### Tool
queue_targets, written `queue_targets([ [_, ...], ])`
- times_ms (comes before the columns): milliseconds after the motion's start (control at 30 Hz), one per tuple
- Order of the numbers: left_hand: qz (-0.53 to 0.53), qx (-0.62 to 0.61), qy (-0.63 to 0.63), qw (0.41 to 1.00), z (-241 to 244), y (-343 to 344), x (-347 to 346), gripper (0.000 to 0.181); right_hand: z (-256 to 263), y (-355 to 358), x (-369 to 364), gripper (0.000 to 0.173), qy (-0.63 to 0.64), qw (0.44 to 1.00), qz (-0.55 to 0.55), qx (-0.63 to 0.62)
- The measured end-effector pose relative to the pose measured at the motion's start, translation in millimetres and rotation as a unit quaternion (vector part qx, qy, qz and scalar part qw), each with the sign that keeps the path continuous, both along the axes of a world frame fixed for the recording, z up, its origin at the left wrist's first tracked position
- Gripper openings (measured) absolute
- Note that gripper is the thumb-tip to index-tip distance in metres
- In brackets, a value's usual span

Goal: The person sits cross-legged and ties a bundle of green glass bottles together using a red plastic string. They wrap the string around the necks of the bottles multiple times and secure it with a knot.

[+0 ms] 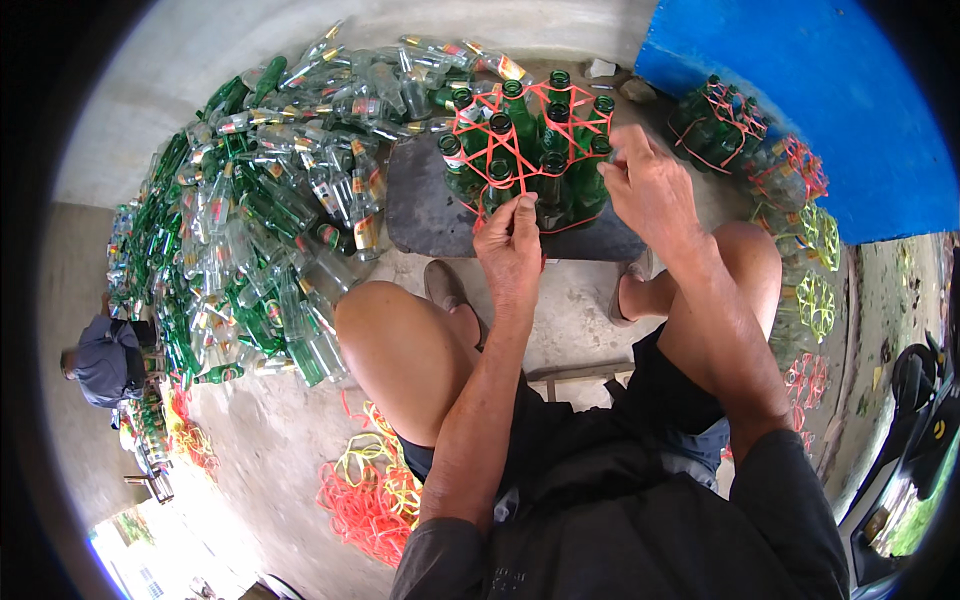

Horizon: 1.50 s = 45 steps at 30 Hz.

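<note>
Several green glass bottles [514, 112] stand upright in a cluster before me on a low dark stool or bench [416, 202]. Red plastic strapping [480, 159] criss-crosses between their necks in a star-like web, and another strand runs lower around the group. My left hand [510, 244] pinches a red strand between thumb and forefinger at the near side of the cluster. Just right of the rightmost bottle necks is my right hand [651, 184], slightly blurred, its thumb and forefinger apart and no strap visible between them. The bottles' lower parts are partly hidden.
A large heap of loose clear and green bottles [277, 202] lies to the left. Tangled red and yellow strapping [367, 510] is on the floor beside my left leg. Strapped bottle bundles [720, 124] line the right, near a blue panel [810, 112]. Another person [109, 360] is at far left.
</note>
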<state>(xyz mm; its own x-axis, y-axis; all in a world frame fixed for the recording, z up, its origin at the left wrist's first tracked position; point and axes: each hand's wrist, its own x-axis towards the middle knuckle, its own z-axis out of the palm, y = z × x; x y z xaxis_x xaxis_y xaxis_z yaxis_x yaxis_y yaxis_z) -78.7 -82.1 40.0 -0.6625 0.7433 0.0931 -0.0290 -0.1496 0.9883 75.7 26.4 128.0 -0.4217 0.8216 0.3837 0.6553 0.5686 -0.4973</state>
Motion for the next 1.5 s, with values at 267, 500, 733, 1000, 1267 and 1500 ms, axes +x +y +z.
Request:
queue_targets([
  [267,-0.014,-0.072,-0.011,0.997,17,-21,9,0.026,-19,-32,-30,0.012,0.135,0.982,0.113,-0.07],
  [500,-0.016,-0.032,-0.039,0.999,17,-34,25,0.028,-23,-35,-58,0.018,0.174,0.95,0.111,-0.235],
  [733,-0.105,-0.072,0.008,0.992,17,-45,14,0.028,-36,-34,-62,0.017,0.22,0.912,0.111,-0.329],
  [1000,-0.02,-0.033,0.364,0.931,69,-24,-41,0.016,-38,-24,-57,0.017,0.164,0.949,0.12,-0.243],
  [1267,-0.131,0.046,0.552,0.822,99,16,-87,0.022,-28,-25,-58,0.018,0.153,0.935,0.142,-0.287],
  [1500,-0.119,0.057,0.614,0.779,83,26,-85,0.017,-25,-19,-54,0.017,0.152,0.911,0.148,-0.354],
])
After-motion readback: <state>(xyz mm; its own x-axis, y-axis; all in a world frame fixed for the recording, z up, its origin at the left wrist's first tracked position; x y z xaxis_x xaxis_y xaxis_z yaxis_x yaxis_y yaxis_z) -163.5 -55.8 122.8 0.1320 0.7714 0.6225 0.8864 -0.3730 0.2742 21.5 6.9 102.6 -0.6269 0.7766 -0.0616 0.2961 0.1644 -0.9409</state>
